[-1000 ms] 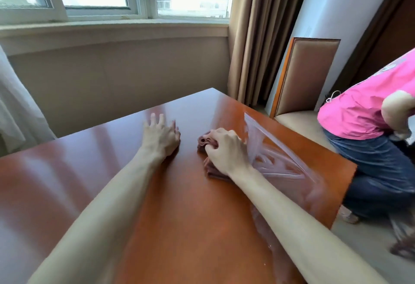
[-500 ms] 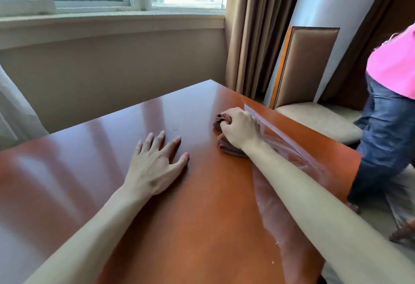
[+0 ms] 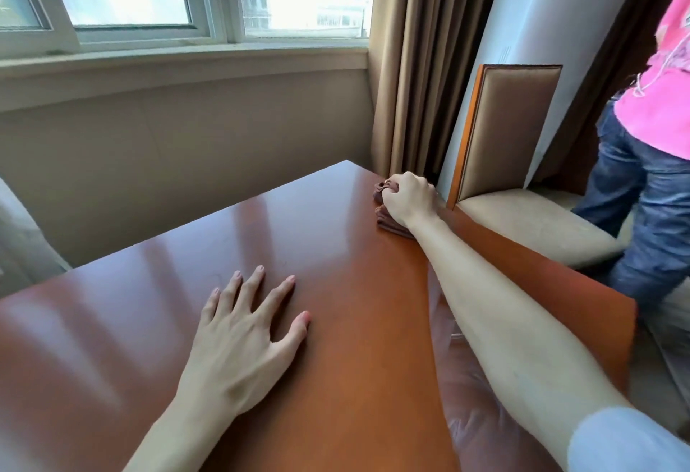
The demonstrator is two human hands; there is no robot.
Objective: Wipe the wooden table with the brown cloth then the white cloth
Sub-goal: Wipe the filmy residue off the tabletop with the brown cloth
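A glossy reddish wooden table fills the lower view. My right hand grips the bunched brown cloth at the table's far right edge, close to the far corner. My left hand lies flat on the tabletop nearer to me, fingers spread and straight. A clear plastic bag lies on the table under my right forearm. No white cloth is in view.
An upholstered chair stands just beyond the table's right edge. A person in a pink top and jeans stands at the far right by the chair. Brown curtains and a window wall lie behind the table.
My right hand has pushed the brown cloth away from me toward the far right corner. My left hand has slid back toward me and flattened. The person at the right has stood up.
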